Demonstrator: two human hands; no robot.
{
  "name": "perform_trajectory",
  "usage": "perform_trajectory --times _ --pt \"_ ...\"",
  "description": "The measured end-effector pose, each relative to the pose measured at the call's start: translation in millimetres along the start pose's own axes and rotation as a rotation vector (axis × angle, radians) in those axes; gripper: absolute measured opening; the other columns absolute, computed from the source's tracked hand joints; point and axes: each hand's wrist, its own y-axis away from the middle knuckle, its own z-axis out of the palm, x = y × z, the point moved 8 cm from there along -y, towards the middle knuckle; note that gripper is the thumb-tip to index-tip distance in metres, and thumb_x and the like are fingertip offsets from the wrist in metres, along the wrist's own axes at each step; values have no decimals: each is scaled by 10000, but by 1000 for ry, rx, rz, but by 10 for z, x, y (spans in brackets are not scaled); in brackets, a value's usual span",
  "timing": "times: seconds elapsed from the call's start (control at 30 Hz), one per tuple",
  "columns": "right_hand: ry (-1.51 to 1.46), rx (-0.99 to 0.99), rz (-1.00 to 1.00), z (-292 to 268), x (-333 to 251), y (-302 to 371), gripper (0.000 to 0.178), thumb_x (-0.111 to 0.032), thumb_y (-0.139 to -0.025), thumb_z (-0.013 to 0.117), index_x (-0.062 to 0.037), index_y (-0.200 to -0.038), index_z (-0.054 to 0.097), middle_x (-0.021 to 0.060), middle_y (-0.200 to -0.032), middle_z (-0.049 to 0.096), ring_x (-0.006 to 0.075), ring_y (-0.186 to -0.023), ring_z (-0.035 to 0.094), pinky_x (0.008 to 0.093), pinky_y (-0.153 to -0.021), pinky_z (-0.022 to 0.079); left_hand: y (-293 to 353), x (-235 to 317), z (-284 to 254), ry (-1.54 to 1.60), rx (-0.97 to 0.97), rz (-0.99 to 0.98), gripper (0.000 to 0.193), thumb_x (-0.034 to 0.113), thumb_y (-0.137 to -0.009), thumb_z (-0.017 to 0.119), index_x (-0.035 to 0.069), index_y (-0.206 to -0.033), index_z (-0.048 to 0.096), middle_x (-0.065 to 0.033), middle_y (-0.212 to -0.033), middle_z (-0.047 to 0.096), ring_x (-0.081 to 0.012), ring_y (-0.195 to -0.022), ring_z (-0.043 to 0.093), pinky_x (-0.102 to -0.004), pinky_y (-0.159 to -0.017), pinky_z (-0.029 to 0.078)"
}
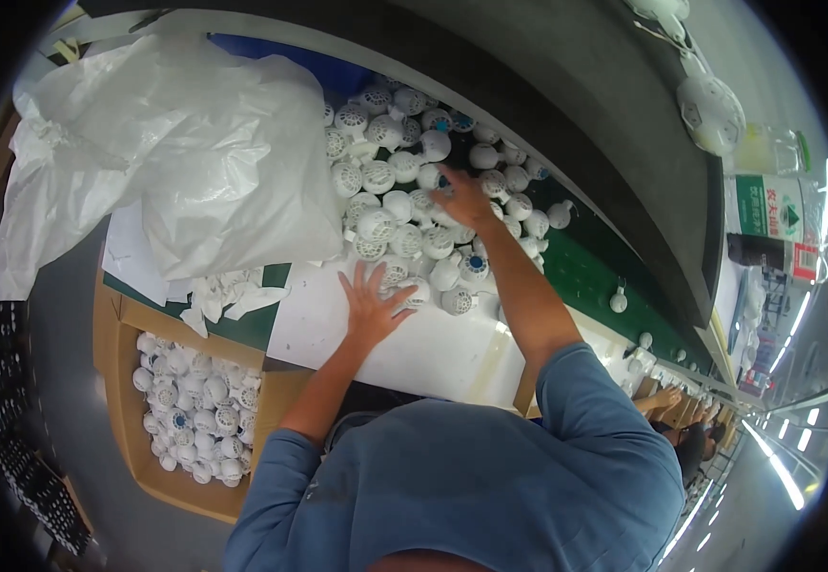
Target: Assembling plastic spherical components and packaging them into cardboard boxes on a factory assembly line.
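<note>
A heap of round white plastic balls with slotted grilles (376, 226) lies on the worktable, a few showing blue inside. At the heap's near edge my left hand (374, 307) is spread wide, its fingers touching or just over the closest balls. Farther in, my right hand (464, 200) reaches over the heap. Its fingers are apart beside a ball with a blue inside (432, 177); whether they touch it I cannot tell. Neither hand shows a ball held in it.
A large white plastic bag (233, 162) covers the table's left. Below it stands a cardboard box (128, 419) of similar balls. A green belt (590, 253) runs right with a few balls, under a dark overhead panel (566, 105). Another person's hand (666, 398) shows far right.
</note>
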Motion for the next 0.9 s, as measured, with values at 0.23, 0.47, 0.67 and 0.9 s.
perform_trajectory --times 0.23,0.47,0.67,0.9 --pt "-172 -107 -49 -158 -564 397 529 -395 -863 600 -208 -1350 510 152 -1299 558 352 -1193 511 429 -988 432 44 -70 -185 -30 -87 -40 480 533 -741 708 389 -1191 620 -118 -1406 331 -490 -1359 174 -781 -1018 73" --pt "-164 28 -4 -354 -542 -366 420 -432 -850 620 -180 -1185 623 100 -1186 628 292 -1090 582 383 -971 450 -142 81 -355 -42 -207 126 493 494 -728 736 347 -1186 630 -87 -1430 326 -461 -1370 180 -761 -1033 96" --pt "-14 -232 -58 -26 -981 -194 423 -479 -834 645 -186 -1138 633 69 -1273 571 303 -1230 493 418 -1047 390 186 -223 -261 -145 -242 190 493 436 -730 750 312 -1191 628 -67 -1412 382 -453 -1336 256 -743 -1037 146" --pt "-245 -120 -285 -25 -945 666 446 -375 -815 707 -165 -1196 604 100 -1299 543 310 -1253 467 420 -1093 348 558 -294 -570 112 -210 -78 478 304 -736 778 250 -1190 638 -147 -1392 385 -462 -1278 307 -668 -1077 190"
